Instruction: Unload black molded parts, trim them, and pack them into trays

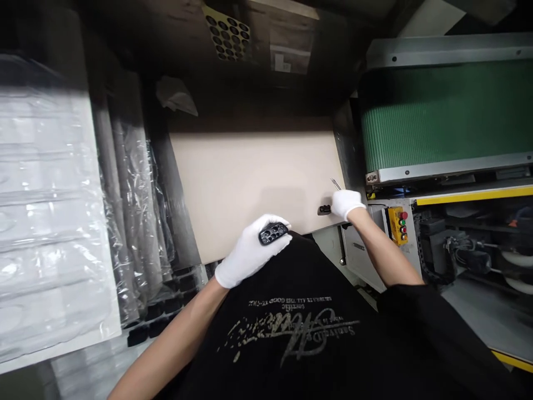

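Observation:
My left hand (pixel 252 247), in a white glove, is closed around a black oval part (pixel 273 233) with several round openings on its face. It is close to my shirt, near the front edge of the pale board (pixel 250 183). On the right side of the board is my right hand (pixel 346 204), also gloved in white. Its fingers are closed on a thin metal tool with a two-pronged tip, which looks like tweezers (pixel 335 184). Just left of these fingers lies a small black piece (pixel 323 210); whether they touch it I cannot tell.
Plastic-wrapped clear trays (pixel 54 211) stand on the left. A green conveyor belt (pixel 449 116) runs at the right, above a yellow control box (pixel 397 226) with coloured buttons. Behind the board are a yellow sheet of black discs (pixel 228 36) and a crumpled white bag (pixel 177 95).

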`<move>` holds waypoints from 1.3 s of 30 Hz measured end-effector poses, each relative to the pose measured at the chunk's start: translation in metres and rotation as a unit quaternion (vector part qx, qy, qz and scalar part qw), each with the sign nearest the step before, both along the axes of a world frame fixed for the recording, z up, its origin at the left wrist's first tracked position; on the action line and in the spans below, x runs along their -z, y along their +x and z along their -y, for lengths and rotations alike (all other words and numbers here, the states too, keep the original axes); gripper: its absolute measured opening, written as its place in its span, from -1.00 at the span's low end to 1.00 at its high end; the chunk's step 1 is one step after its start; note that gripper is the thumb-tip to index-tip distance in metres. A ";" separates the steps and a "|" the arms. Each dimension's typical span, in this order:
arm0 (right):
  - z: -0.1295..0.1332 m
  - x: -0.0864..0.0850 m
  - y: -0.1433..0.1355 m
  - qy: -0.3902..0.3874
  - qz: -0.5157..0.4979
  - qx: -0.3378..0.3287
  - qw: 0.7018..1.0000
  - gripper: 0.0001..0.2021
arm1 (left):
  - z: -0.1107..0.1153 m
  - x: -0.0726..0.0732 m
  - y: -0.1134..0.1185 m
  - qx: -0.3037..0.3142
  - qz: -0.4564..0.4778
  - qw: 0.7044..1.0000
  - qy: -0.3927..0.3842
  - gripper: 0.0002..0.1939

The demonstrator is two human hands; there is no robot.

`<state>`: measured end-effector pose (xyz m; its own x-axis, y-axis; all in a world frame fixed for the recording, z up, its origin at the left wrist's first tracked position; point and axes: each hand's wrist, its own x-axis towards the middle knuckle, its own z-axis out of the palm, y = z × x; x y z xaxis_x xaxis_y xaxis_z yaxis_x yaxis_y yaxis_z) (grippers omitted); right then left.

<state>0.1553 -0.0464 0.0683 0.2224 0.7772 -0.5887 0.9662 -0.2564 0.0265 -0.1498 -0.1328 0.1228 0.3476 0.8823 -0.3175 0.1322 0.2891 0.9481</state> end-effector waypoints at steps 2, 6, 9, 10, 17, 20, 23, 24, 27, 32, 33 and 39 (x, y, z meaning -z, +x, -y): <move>-0.008 0.004 0.030 0.022 0.051 0.002 0.998 -0.82 | -0.005 -0.002 0.001 0.001 0.038 0.999 -0.012 -0.76; -0.012 0.034 0.063 0.054 0.079 0.020 0.995 -0.66 | -0.014 -0.008 0.006 -0.007 0.089 0.996 -0.028 -0.70; -0.009 0.056 0.069 0.053 0.037 0.071 0.995 -0.75 | -0.019 -0.014 0.009 0.001 0.156 0.985 -0.068 -0.60; -0.008 0.060 0.070 0.047 0.026 0.081 0.995 -0.78 | -0.020 -0.017 0.010 0.000 0.177 0.981 -0.085 -0.57; 0.000 0.016 0.042 0.145 -0.061 0.012 0.987 -0.74 | -0.015 -0.034 0.003 0.022 0.167 0.978 -0.122 -0.61; 0.027 -0.062 -0.003 0.232 -0.221 -0.035 0.947 -0.62 | -0.013 -0.038 0.003 0.014 0.118 0.991 -0.063 -0.56; 0.062 -0.144 -0.058 0.186 -0.281 -0.121 0.934 -0.59 | -0.012 -0.035 0.009 -0.020 0.059 0.998 0.019 -0.55; 0.070 -0.164 -0.075 0.168 -0.267 -0.138 0.939 -0.60 | -0.011 -0.032 0.012 -0.036 0.038 0.998 0.042 -0.57; 0.084 -0.192 -0.115 0.135 -0.181 -0.157 0.961 -0.64 | -0.007 -0.023 0.017 -0.077 -0.024 0.992 0.093 -0.62; 0.086 -0.183 -0.142 0.133 -0.133 -0.151 0.970 -0.60 | -0.001 -0.014 0.013 -0.073 -0.085 0.985 0.131 -0.64; 0.086 -0.181 -0.145 0.133 -0.139 -0.145 0.970 -0.58 | -0.001 -0.013 0.012 -0.073 -0.091 0.982 0.146 -0.66; 0.092 -0.180 -0.155 0.114 -0.189 -0.071 0.973 -0.60 | 0.001 -0.009 0.013 -0.068 -0.106 0.972 0.200 -0.80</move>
